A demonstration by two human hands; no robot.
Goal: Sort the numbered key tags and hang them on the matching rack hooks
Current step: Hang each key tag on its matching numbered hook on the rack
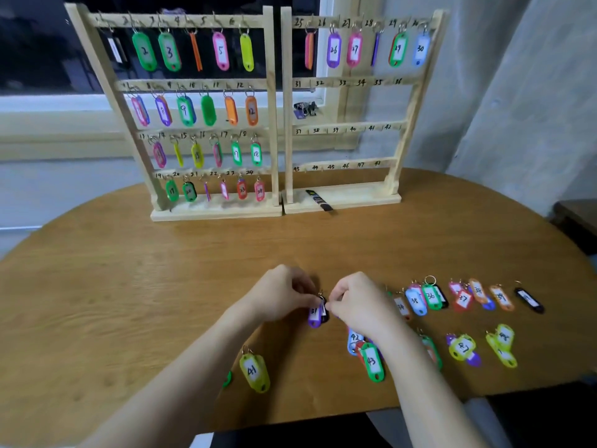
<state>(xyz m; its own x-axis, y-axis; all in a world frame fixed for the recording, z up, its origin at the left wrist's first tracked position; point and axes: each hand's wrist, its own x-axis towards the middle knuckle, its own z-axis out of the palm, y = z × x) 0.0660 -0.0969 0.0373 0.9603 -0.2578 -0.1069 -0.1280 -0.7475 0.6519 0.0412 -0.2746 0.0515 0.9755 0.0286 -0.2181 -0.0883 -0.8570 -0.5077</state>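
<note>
Left hand (284, 294) and right hand (358, 302), fingers curled, pinch purple plastic key tag "31" (314, 315) with black tag (324, 313) behind, well before wooden hook rack (342, 82). Risk: rings tangled, both tags land on hook 31.

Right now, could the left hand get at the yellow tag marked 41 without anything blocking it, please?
Probably yes. The yellow tag 41 lies alone on bare table beside the left forearm, but the left hand is busy pinching the purple tag 31 with the right hand.
</note>
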